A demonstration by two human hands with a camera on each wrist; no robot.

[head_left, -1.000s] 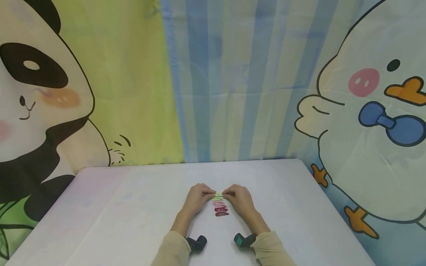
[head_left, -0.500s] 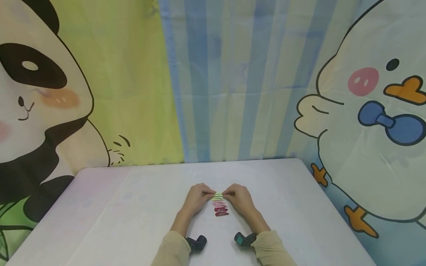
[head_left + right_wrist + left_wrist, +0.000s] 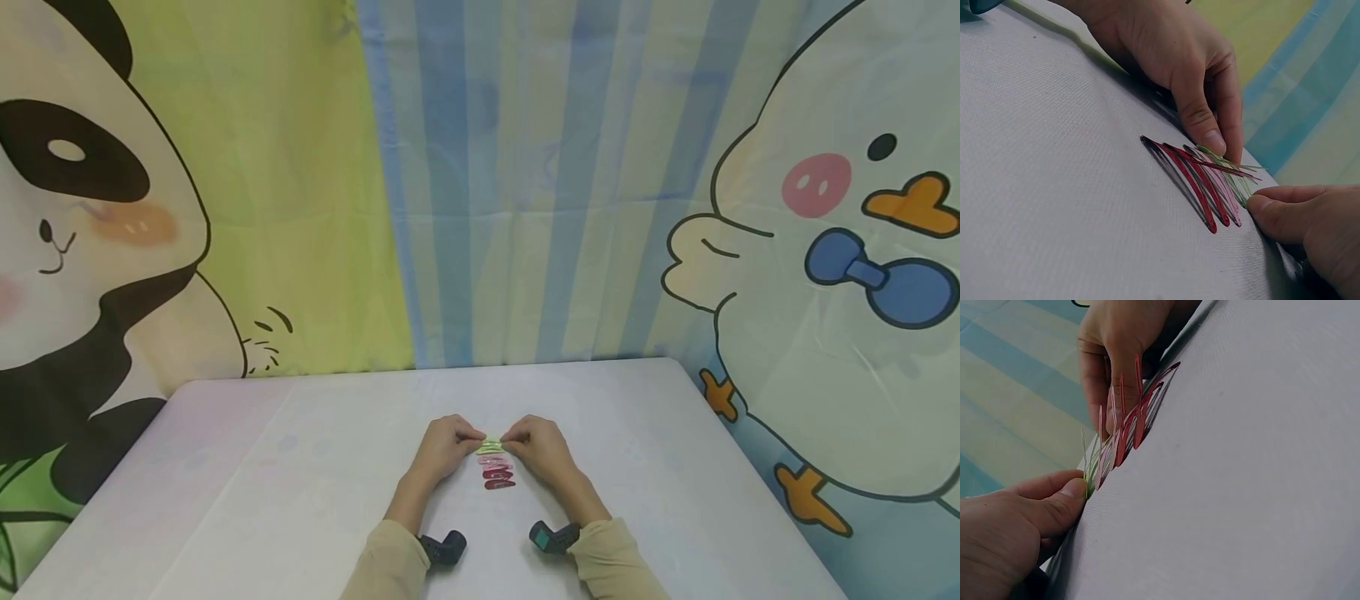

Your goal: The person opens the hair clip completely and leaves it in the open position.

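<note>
A short column of thin snap hair clips lies on the white table, dark red nearest the person, then pink, then green at the far end. In the left wrist view several clips have a slim arm standing up. My left hand pinches the left end of the farthest green hair clip between thumb and forefinger. At its right end my right hand pinches with thumb and forefinger. The fingertips cover both ends of this clip.
Black devices are strapped to the left wrist and the right wrist, close above the table. Behind the table's far edge hangs a curtain printed with a panda and a white bird.
</note>
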